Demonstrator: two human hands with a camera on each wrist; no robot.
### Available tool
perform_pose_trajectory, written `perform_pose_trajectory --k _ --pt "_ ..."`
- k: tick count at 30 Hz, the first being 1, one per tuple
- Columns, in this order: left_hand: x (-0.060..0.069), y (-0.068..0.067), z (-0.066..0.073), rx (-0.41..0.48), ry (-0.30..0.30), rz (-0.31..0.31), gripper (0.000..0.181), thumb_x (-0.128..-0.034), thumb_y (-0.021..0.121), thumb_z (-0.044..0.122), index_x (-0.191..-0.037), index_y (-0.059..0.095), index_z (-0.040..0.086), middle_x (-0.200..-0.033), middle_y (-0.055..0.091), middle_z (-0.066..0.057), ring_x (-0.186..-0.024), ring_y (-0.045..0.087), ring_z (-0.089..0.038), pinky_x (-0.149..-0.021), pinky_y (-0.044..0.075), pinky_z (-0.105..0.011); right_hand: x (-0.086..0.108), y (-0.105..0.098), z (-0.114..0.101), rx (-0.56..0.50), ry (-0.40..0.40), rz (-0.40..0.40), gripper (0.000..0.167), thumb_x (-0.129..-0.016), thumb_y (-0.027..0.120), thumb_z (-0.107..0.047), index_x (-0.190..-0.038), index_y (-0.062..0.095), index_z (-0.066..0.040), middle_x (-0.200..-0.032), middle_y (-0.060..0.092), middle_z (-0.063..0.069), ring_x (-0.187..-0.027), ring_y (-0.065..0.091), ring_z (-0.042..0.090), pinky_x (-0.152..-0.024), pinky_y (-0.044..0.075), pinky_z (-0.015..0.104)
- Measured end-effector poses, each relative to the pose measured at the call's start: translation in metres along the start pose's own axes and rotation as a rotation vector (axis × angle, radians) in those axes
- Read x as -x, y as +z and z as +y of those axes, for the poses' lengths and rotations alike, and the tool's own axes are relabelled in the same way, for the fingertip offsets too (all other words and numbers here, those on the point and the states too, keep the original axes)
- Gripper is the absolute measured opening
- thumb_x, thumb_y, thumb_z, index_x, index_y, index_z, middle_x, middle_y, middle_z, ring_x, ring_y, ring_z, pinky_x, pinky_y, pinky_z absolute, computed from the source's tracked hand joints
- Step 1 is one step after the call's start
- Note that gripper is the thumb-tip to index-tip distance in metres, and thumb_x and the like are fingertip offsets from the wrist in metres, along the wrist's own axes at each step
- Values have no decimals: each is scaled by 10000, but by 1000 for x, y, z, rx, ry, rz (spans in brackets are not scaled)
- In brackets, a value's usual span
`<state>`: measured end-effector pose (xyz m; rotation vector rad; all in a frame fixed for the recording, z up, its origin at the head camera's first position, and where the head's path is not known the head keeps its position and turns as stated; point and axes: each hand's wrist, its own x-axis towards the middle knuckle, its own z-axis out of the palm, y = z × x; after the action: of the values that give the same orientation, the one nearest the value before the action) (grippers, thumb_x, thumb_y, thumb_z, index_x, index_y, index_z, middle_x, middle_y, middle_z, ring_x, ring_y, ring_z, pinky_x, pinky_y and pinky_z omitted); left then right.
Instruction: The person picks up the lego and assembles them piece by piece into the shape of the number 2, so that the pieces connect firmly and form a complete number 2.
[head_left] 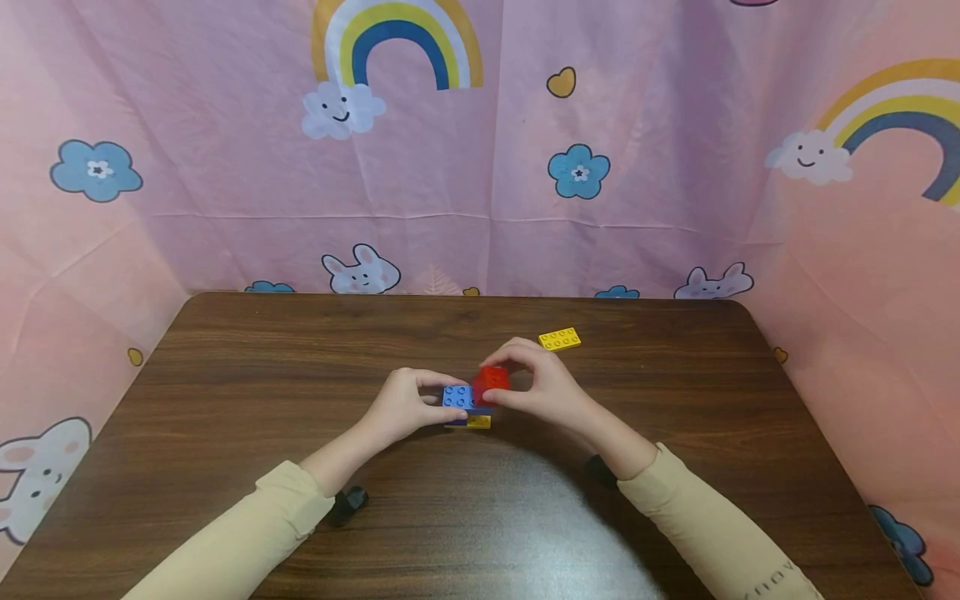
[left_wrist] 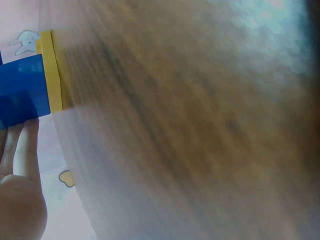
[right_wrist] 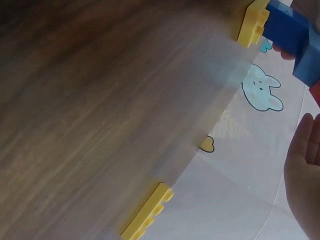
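Observation:
On the table a small stack has a yellow plate (head_left: pixel 480 422) at its bottom and blue bricks (head_left: pixel 455 395) above it. My left hand (head_left: pixel 399 406) holds the stack from the left, thumb in front and fingers behind. In the left wrist view the lower blue brick (left_wrist: pixel 22 90) sits on the yellow plate (left_wrist: pixel 53 75). A red brick (head_left: pixel 492 381) is pinched by my right hand (head_left: pixel 543 386) at the upper blue brick's right end. In the right wrist view the upper blue brick (right_wrist: pixel 309 60) overhangs the lower one; whether the red brick is pressed fully down, I cannot tell.
A loose yellow plate (head_left: pixel 560 338) with studs lies behind my right hand, toward the table's back edge. Dark brown wood makes up the tabletop (head_left: pixel 300 358). A pink printed curtain (head_left: pixel 450 183) hangs around the back and sides. Small black devices (head_left: pixel 348 506) sit at both wrists.

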<state>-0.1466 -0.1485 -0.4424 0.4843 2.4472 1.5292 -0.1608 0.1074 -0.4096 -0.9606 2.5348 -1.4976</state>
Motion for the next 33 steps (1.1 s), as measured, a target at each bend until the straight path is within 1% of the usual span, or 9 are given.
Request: perform_pose_trajectory --k 5,11,13,19,21,28,31,33 --pt "0 0 0 -4 8 1 373 -877 888 111 -1204 777 -29 -1252 750 -250 -1150 753 -380 -897 663 -371 -2 4 -3 12 -25 11 344 -849 893 -64 -1166 764 -32 -1111 724 101 -1058 650 235 -989 629 507" --pt "0 0 -1 -6 19 2 370 -878 886 109 -1200 776 -36 -1231 758 -247 -1138 760 -371 -888 665 -350 -4 9 -6 22 -40 40 333 -847 908 -105 -1146 775 -48 -1076 728 79 -1025 671 217 -976 638 377" --pt "1 -1 -1 1 28 -1 371 -880 884 104 -1201 772 -43 -1227 758 -251 -1134 761 -373 -884 666 -342 -4 11 -4 29 -35 53 330 -851 908 -115 -1145 774 -47 -1073 731 77 -1022 676 214 -968 640 361" --pt "0 -1 -2 18 39 -1 364 -879 878 78 -1198 768 -59 -1224 757 -259 -1136 759 -380 -876 667 -317 -4 17 -4 36 -7 67 362 -834 924 -119 -1154 769 -49 -1081 729 84 -1020 684 224 -947 652 449" --pt "0 -1 -3 18 38 2 366 -875 880 73 -1197 768 -61 -1225 757 -260 -1138 757 -381 -875 667 -314 -4 18 -4 38 -8 71 367 -827 928 -116 -1152 769 -54 -1079 729 86 -1017 687 225 -941 654 459" --pt "0 -1 -2 14 43 -4 368 -881 876 78 -1203 765 -61 -1233 753 -263 -1144 754 -386 -875 668 -323 -2 18 -7 75 -35 82 391 -816 936 -113 -1164 770 -51 -1076 735 75 -1015 695 214 -928 660 449" --pt "0 -1 -2 5 42 -6 370 -884 876 89 -1207 767 -53 -1242 752 -258 -1154 751 -386 -882 667 -331 1 17 -7 104 -59 70 413 -822 928 -98 -1196 763 -42 -1097 734 79 -1035 694 220 -950 657 441" --pt "0 0 -2 -4 30 0 372 -880 881 93 -1208 770 -44 -1248 751 -254 -1157 750 -388 -880 667 -335 3 16 -7 118 -72 55 426 -835 915 -90 -1225 753 -32 -1120 730 85 -1058 690 230 -979 649 449"
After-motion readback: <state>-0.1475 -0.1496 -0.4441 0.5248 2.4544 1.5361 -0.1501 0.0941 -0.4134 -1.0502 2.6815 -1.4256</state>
